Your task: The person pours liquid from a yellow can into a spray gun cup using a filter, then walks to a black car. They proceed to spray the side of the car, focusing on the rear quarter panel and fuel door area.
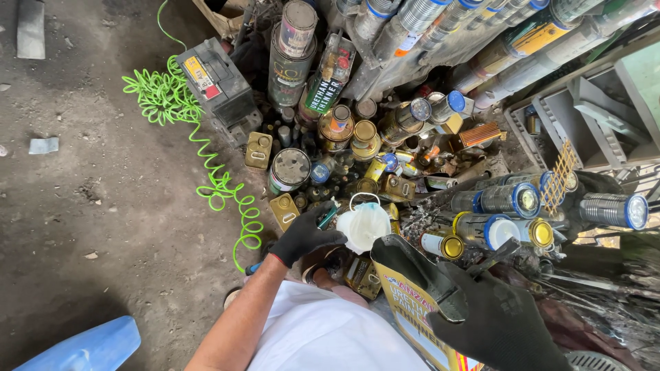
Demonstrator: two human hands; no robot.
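My left hand (306,237), in a black glove, pinches the rim of the white plastic cup (364,227) and steadies it low among the clutter. My right hand (498,319), gloved too, is wrapped tight around the top handle of the big yellow rectangular can (412,302), which sits tilted just right of the cup, its upper corner leaning toward the cup's mouth.

Here's the worry: that can is wide and heavy-looking, and the cup is small and light. If I tip too fast, I judge the liquid could glug out in a surge, overshoot the rim and run over my left fingers (330,237). I can't tell from here whether the can's opening is lined up with the cup at all.

Beyond my left hand, small tins (364,141) stand packed shoulder to shoulder; a nudge from the can's corner could topple them. Off to the left of my left hand, the green coiled hose (227,189) snakes across the dirt floor near my feet, a snag waiting there.
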